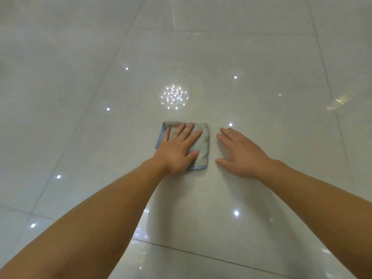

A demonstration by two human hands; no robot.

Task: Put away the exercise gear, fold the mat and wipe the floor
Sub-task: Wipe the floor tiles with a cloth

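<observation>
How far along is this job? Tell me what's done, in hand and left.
Done, apparently: no gear or mat shows on the floor, though they may lie out of view. In hand: wiping, with the left hand pressing flat on the folded cloth and the right hand resting on bare tile beside it. Left: how much floor remains cannot be told.

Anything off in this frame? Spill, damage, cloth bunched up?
Nothing stands out. The cloth lies folded and flat under the left hand, fingers straight; the right hand rests open on the floor beside it, clear of the cloth. The bright spots look like ceiling-light reflections on glossy tile, not spills. No cracks visible.
</observation>
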